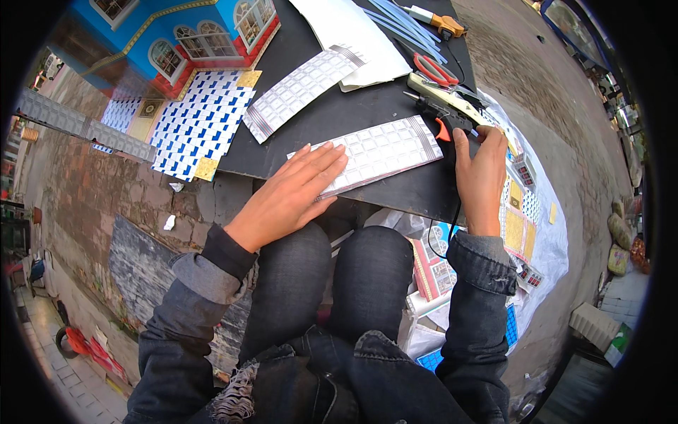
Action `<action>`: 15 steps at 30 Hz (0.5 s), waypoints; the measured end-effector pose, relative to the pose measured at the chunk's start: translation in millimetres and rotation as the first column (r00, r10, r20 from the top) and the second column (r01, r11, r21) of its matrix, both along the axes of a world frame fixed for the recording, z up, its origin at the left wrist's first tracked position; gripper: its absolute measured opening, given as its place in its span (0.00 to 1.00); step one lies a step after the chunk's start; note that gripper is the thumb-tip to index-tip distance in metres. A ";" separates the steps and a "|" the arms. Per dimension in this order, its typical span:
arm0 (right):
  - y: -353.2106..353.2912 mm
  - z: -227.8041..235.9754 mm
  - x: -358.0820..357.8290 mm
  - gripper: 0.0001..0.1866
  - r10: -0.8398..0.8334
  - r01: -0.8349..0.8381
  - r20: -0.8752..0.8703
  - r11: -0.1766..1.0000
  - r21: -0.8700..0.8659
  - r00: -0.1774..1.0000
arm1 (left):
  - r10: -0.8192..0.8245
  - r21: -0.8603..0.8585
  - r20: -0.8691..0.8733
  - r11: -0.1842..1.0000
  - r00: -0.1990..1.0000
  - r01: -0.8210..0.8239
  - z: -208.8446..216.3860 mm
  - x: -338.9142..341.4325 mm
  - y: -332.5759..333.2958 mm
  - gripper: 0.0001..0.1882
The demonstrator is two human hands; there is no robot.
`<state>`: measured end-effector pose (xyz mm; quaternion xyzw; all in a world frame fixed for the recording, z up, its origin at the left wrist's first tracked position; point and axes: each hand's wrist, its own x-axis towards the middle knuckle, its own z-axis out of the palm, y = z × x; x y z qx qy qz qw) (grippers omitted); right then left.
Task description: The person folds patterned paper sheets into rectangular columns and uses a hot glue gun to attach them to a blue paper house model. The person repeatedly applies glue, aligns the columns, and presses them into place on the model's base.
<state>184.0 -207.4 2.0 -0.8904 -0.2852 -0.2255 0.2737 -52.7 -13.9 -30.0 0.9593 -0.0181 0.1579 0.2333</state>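
My left hand (pixel 300 185) lies flat, fingers stretched, over the left end of a white card strip (pixel 385 152) printed with grey squares. The strip rests near the front edge of the black table (pixel 247 159). At the table's right edge, my right hand (pixel 482 173) is curled round the handle end of a hot glue gun (pixel 455 102), with its cream body and orange trigger in sight. Most of the handle is hidden by the hand. A black cord runs down beside the wrist. Behind the strip lies a similar printed strip (pixel 304 92), slightly bowed.
A blue and red model house (pixel 191 35) stands back left on a blue-and-white tiled base (pixel 198 120). White sheets (pixel 349 42), pale blue strips (pixel 402 18), red-handled scissors (pixel 434 71) and an orange-yellow tool (pixel 448 27) lie behind. Printed pieces rest on white plastic sheeting (pixel 551 233) at right.
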 end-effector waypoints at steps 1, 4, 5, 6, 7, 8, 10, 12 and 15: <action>-3.3 3.0 -7.1 0.12 0.033 -0.033 0.045 0.999 -0.002 0.998 | -0.001 0.010 0.002 1.000 1.000 0.001 -1.1 -0.9 0.4 0.37; -3.9 4.8 -33.7 0.14 0.416 -0.416 0.012 0.909 0.011 0.909 | 0.005 0.031 -0.015 1.000 1.000 -0.005 -2.7 -2.0 0.4 0.35; -2.2 2.9 -42.9 0.17 0.525 -0.528 -0.077 0.849 -0.029 0.848 | 0.010 0.041 -0.023 0.999 1.000 -0.009 -2.6 -2.0 0.1 0.35; -0.1 1.1 -50.2 0.21 0.638 -0.651 -0.150 0.758 -0.053 0.755 | 0.015 0.053 -0.027 0.999 1.000 -0.013 -2.4 -1.6 -0.1 0.34; 1.5 -0.2 -55.0 0.24 0.676 -0.704 -0.216 0.704 -0.094 0.704 | 0.018 0.065 -0.031 0.998 0.999 -0.016 -2.2 -1.4 -0.5 0.34; 1.7 -1.3 -59.3 0.27 0.688 -0.726 -0.246 0.678 -0.115 0.682 | 0.025 0.078 -0.036 0.997 0.999 -0.022 -1.9 -1.6 -1.2 0.34; 0.6 -1.7 -61.4 0.29 0.663 -0.712 -0.273 0.684 -0.155 0.697 | 0.044 0.105 -0.045 0.994 0.998 -0.039 -1.8 -2.6 -3.2 0.33; -2.4 -0.9 -61.6 0.29 0.680 -0.728 -0.269 0.664 -0.170 0.682 | 0.059 0.130 -0.051 0.990 0.997 -0.052 -3.5 -2.2 -6.3 0.33; -4.4 1.1 -61.2 0.29 0.678 -0.725 -0.258 0.656 -0.211 0.688 | 0.063 0.137 -0.041 0.989 0.997 -0.057 -6.4 -2.2 -7.7 0.34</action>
